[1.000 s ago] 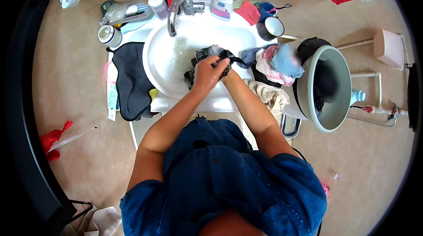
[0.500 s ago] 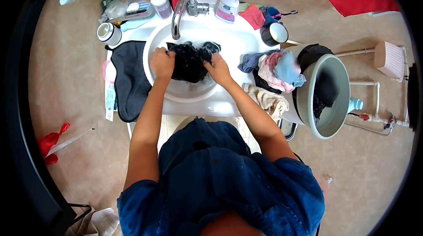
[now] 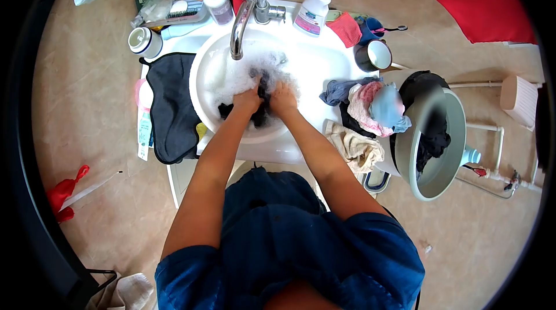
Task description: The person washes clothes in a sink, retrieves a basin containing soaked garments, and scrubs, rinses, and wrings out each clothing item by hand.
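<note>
A black cloth (image 3: 262, 114) lies partly sunk in foamy water in the white sink (image 3: 200, 78). My left hand (image 3: 247, 101) is closed on it at the left side. Close by on the right, my right hand (image 3: 283, 99) reaches into the foam, its fingertips hidden by suds, so its hold cannot be made out. The chrome faucet (image 3: 237, 43) arches over the basin, behind both hands.
A dark cloth (image 3: 172, 107) drapes over the counter's left side. Bottles (image 3: 313, 12) and a mug (image 3: 373, 55) stand at the back. Crumpled clothes (image 3: 368, 101) and a large basin (image 3: 462, 153) holding black fabric are on the right.
The black cloth has gone from spread between my hands to bunched down in the water. My hands have come closer together, and more foam covers the water.
</note>
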Demonstrator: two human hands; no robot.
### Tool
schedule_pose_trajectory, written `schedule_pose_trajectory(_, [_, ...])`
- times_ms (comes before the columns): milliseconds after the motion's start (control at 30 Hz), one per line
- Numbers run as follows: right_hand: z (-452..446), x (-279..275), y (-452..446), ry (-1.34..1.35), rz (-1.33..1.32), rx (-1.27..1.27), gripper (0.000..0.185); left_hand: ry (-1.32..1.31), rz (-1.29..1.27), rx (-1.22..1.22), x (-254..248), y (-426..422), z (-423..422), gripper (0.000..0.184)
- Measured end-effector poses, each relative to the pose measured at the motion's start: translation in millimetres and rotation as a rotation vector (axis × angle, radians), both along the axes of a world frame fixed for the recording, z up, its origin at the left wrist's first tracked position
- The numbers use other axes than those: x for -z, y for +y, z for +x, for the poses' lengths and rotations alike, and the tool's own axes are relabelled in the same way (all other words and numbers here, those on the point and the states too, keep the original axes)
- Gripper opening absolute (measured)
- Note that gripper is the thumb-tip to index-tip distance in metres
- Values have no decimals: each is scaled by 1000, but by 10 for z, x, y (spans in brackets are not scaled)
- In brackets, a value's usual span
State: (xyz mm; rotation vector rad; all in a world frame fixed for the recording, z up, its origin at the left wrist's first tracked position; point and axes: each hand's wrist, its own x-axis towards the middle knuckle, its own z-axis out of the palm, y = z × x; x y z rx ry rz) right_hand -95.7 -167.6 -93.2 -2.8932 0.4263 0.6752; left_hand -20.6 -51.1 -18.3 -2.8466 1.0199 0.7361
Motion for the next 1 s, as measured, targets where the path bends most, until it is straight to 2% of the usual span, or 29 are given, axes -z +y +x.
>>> schedule_pose_trajectory(33, [21, 299, -43, 50, 74, 28, 47, 56, 36, -39, 98, -42, 53, 62])
schedule_pose_trajectory(100, [68, 305, -123, -17, 359, 133, 42, 167, 106, -118, 208, -130, 219, 44])
schedule_pose_trajectory(133, [64, 240, -206, -135, 570, 213, 40, -106, -366, -181, 208, -40, 142, 24])
schedule_pose_trajectory(167, [91, 181, -229, -249, 817, 458, 39, -68, -418, -218, 208, -48, 139, 25])
schedule_pose_trajectory(200, [128, 29, -241, -399, 1063, 689, 40, -29, -467, -253, 5, -77, 143, 26])
schedule_pose_trajectory(233, [161, -282, -114, -531, 1331, 1105, 42, 16, -510, -290, -227, -89, 99, 26])
schedule_pose_trajectory(300, [111, -383, -43, -514, 1833, 1454, 49, 46, -635, -263, -659, -191, -197, 28])
schedule_pose_trajectory(367, [40, -195, -211, -199, 2309, 1203, 57, 30, -775, -193, -887, -291, -466, 29])
schedule_pose_trajectory(433, [19, -68, -296, -90, 2522, 951, 54, 29, -810, -100, -1072, -360, -625, 29])
schedule_pose_trajectory(500, [-2, -230, -213, -151, 2563, 863, 50, -3, -813, -52, -1114, -401, -654, 29])
schedule_pose_trajectory(533, [-147, -306, -45, -541, 2317, 927, 44, -32, -796, -50, -1107, -432, -629, 28])
schedule_pose_trajectory(600, [21, -135, 178, -678, 2804, 591, 42, -99, -788, -87, -1033, -491, -500, 28])
schedule_pose_trajectory(667, [43, -479, -48, -366, 2389, 1332, 40, -210, -742, -171, -922, -460, -278, 32])
schedule_pose_trajectory(700, [84, -484, -35, -403, 2162, 1274, 42, -243, -668, -216, -862, -422, -167, 34])
schedule_pose_trajectory(767, [54, -967, 9, -395, 1770, 1375, 42, -382, -603, -243, -627, -310, 65, 38])
schedule_pose_trajectory(800, [19, -1176, 6, -429, 1696, 1310, 42, -416, -559, -247, -514, -189, 175, 36])
schedule_pose_trajectory(867, [-45, -1682, -63, -337, 1455, 1028, 41, -418, -486, -322, -396, 42, 349, 34])
schedule_pose_trajectory(933, [-143, -1752, -193, -284, 1307, 724, 38, -381, -430, -425, -406, 213, 453, 34])
schedule_pose_trajectory(1000, [-350, -1822, -332, -578, 897, 397, 35, -362, -399, -489, -421, 360, 538, 31])
